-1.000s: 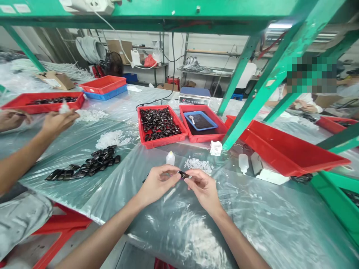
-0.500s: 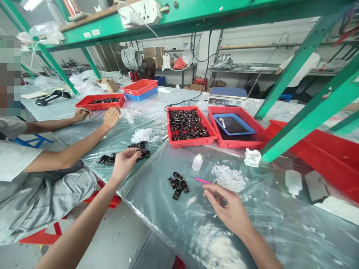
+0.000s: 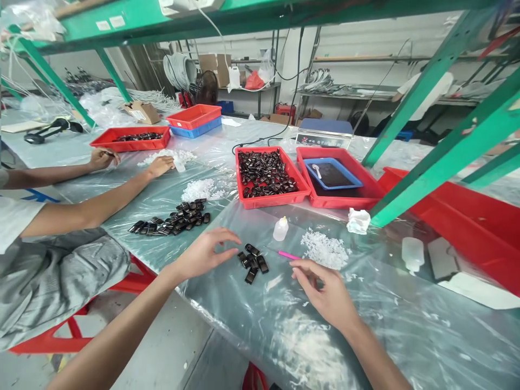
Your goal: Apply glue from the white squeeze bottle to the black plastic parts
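Note:
My left hand (image 3: 209,251) hovers just left of a small cluster of glossy black rectangular pieces (image 3: 252,262), thumb and fingers apart with nothing between them. Between its fingertips, my right hand (image 3: 323,287) pinches a pink pen-like stick (image 3: 288,255) with a thin tip pointing left at the cluster. Just beyond the stick lies a heap of small white translucent bits (image 3: 325,249). A little squeeze bottle (image 3: 280,229) stands behind the cluster. Farther left, a larger pile of the same black pieces (image 3: 174,219) rests on the plastic-covered table.
A red tray of black pieces (image 3: 304,197) and a red tray (image 3: 345,201) holding a blue tray (image 3: 337,191) stand behind. A co-worker's hand (image 3: 161,165) is near white bits at left. A green post (image 3: 406,189) and clear bottle (image 3: 413,253) are at right.
My left hand has moved right and nearer, from the larger black pile to beside the small cluster. My right hand keeps its pinch on the pink stick. The view has shifted slightly.

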